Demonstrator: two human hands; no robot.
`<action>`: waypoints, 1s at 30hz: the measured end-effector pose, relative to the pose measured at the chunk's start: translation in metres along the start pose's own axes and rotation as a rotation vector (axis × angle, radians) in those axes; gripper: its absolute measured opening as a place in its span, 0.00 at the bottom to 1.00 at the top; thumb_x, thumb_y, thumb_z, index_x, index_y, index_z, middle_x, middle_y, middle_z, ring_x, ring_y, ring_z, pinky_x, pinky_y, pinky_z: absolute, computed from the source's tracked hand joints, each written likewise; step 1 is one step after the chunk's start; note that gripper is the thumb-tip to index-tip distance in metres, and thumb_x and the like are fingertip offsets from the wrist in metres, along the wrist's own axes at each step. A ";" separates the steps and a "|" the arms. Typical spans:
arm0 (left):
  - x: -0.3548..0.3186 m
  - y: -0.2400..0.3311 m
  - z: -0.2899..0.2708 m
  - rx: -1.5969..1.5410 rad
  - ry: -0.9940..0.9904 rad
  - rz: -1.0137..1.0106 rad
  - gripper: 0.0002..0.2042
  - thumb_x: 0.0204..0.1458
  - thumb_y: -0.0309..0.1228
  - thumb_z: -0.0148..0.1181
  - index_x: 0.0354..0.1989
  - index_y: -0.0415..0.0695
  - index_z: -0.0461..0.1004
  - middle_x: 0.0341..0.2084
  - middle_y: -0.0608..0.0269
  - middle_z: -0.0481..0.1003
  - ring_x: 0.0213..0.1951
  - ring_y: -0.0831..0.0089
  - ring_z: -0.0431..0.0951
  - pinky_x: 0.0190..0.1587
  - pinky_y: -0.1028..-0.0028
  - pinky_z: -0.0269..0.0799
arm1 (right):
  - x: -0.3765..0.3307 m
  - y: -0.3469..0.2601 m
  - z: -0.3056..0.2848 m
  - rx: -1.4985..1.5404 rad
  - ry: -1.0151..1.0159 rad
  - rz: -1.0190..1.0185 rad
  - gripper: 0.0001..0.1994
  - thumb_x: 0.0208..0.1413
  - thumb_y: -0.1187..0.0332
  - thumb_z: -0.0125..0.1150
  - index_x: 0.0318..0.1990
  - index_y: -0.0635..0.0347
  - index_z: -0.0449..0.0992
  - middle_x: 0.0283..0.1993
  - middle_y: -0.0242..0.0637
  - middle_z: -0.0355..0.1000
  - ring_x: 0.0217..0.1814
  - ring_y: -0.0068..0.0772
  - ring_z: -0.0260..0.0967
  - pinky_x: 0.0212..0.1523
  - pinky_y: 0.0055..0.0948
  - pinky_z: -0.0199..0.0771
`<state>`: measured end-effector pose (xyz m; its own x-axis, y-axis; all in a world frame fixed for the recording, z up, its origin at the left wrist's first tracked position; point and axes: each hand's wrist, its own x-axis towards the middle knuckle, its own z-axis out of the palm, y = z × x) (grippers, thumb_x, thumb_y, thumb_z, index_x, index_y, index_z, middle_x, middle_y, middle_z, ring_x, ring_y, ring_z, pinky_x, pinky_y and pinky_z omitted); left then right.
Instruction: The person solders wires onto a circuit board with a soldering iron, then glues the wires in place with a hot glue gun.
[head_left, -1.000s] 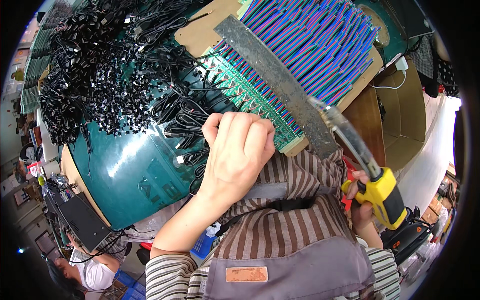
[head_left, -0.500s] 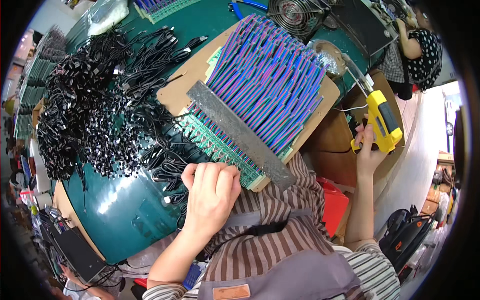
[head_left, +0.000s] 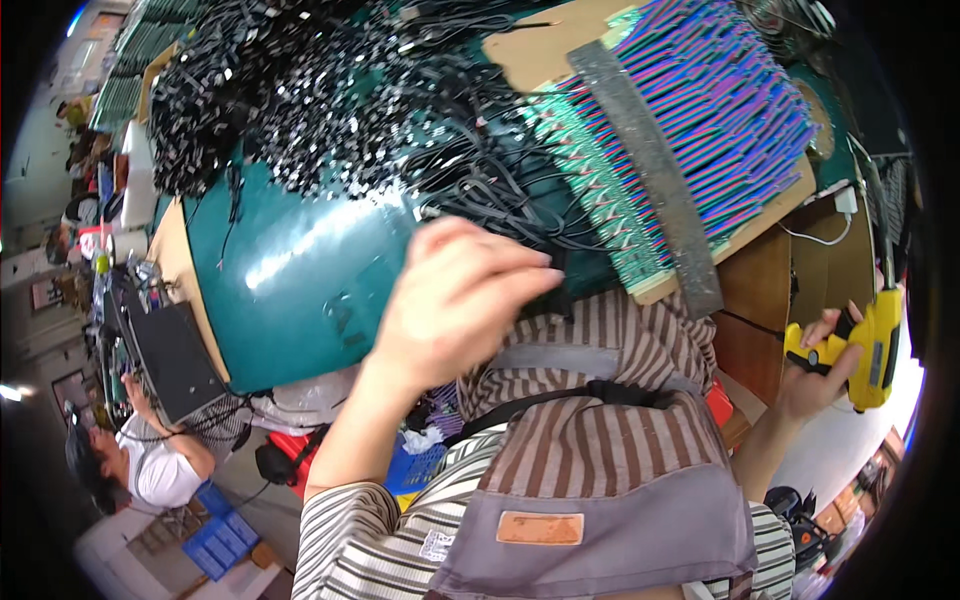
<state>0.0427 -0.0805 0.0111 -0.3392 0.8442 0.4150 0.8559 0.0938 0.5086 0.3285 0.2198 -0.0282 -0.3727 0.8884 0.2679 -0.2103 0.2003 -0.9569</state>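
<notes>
My left hand point(head_left: 440, 310) is raised above the green mat, its fingers pinched together near the loose black cables point(head_left: 490, 200). What it holds, if anything, is hidden; something dark shows just below the fingertips. At the right, my right hand point(head_left: 812, 378) grips a yellow soldering gun point(head_left: 878, 350) by the handle, with its long thin front end pointing away from me. Between the hands, a row of small green circuit boards point(head_left: 590, 195) lies on a brown board point(head_left: 535, 55). A flat grey metal bar point(head_left: 650, 170) lies across the bundled multicoloured wires point(head_left: 730, 110) beside them.
A large heap of black cables with connectors point(head_left: 330, 90) covers the far left of the green mat point(head_left: 300, 300). Right of the boards stands an open cardboard box point(head_left: 820, 255) with a white lead over it. At the lower left, another person point(head_left: 165, 455) sits beside a black device point(head_left: 178, 350).
My view has swung, so the table's contents sit higher and farther right. My left hand has come away from the circuit boards' near end. The soldering gun stays in my right hand.
</notes>
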 end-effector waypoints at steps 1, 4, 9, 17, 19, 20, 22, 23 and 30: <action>-0.012 -0.006 -0.017 0.065 -0.021 -0.046 0.19 0.34 0.15 0.59 0.37 0.45 0.81 0.39 0.62 0.78 0.42 0.66 0.78 0.47 0.65 0.68 | -0.002 -0.002 0.000 0.014 -0.024 -0.001 0.26 0.70 0.53 0.36 0.58 0.71 0.61 0.43 0.47 0.71 0.28 0.22 0.62 0.31 0.23 0.62; -0.047 -0.012 -0.056 0.207 -0.284 -0.335 0.21 0.36 0.16 0.58 0.40 0.52 0.82 0.41 0.64 0.74 0.44 0.65 0.74 0.49 0.66 0.63 | -0.012 -0.003 0.002 0.021 -0.080 0.002 0.27 0.70 0.51 0.35 0.59 0.70 0.61 0.42 0.46 0.71 0.28 0.22 0.61 0.31 0.23 0.61; -0.077 -0.001 -0.057 0.138 -0.387 -0.408 0.24 0.35 0.17 0.59 0.44 0.55 0.82 0.39 0.65 0.72 0.44 0.65 0.72 0.49 0.65 0.64 | -0.021 -0.004 0.015 0.027 -0.138 0.049 0.28 0.70 0.49 0.34 0.59 0.69 0.60 0.42 0.46 0.70 0.27 0.22 0.60 0.33 0.22 0.61; -0.079 -0.011 -0.039 0.157 -0.250 -0.152 0.12 0.38 0.28 0.69 0.35 0.51 0.83 0.34 0.67 0.76 0.36 0.68 0.75 0.45 0.67 0.69 | -0.027 -0.007 0.019 0.019 -0.179 0.055 0.30 0.69 0.47 0.34 0.59 0.69 0.60 0.41 0.46 0.70 0.27 0.22 0.60 0.30 0.21 0.60; -0.075 -0.011 -0.034 0.149 -0.195 -0.121 0.11 0.38 0.30 0.71 0.33 0.50 0.83 0.33 0.68 0.77 0.36 0.69 0.76 0.44 0.67 0.69 | -0.030 -0.008 0.018 0.023 -0.181 0.053 0.31 0.69 0.46 0.35 0.59 0.70 0.60 0.40 0.46 0.69 0.27 0.22 0.60 0.29 0.20 0.60; -0.071 -0.008 -0.030 0.080 -0.066 -0.143 0.11 0.37 0.29 0.72 0.33 0.50 0.83 0.33 0.68 0.78 0.36 0.69 0.77 0.44 0.67 0.69 | -0.033 -0.010 0.021 0.075 -0.222 0.071 0.31 0.68 0.46 0.39 0.59 0.70 0.60 0.40 0.46 0.69 0.27 0.22 0.60 0.28 0.20 0.60; -0.052 -0.001 -0.026 0.012 0.104 -0.144 0.11 0.36 0.27 0.74 0.31 0.47 0.83 0.31 0.67 0.80 0.33 0.70 0.79 0.39 0.69 0.71 | -0.040 -0.021 0.036 0.077 -0.242 0.114 0.33 0.64 0.45 0.50 0.60 0.70 0.59 0.37 0.44 0.68 0.26 0.22 0.62 0.27 0.21 0.62; -0.041 0.004 -0.022 0.004 0.103 -0.127 0.11 0.36 0.27 0.74 0.31 0.47 0.83 0.31 0.67 0.80 0.33 0.70 0.79 0.39 0.69 0.71 | -0.045 -0.028 0.051 0.137 -0.291 0.126 0.30 0.63 0.53 0.56 0.60 0.69 0.59 0.36 0.42 0.68 0.27 0.22 0.63 0.29 0.21 0.65; 0.026 0.039 0.007 -0.353 0.197 -0.122 0.11 0.36 0.25 0.76 0.28 0.38 0.80 0.23 0.61 0.79 0.26 0.68 0.78 0.32 0.74 0.73 | -0.051 -0.056 0.142 0.187 -0.755 0.422 0.24 0.55 0.80 0.59 0.60 0.63 0.63 0.44 0.37 0.70 0.43 0.24 0.71 0.44 0.23 0.73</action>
<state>0.0698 -0.0517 0.0362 -0.5275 0.7177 0.4546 0.6301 -0.0284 0.7760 0.2308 0.1046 0.0275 -0.9358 0.3505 -0.0372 -0.0406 -0.2121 -0.9764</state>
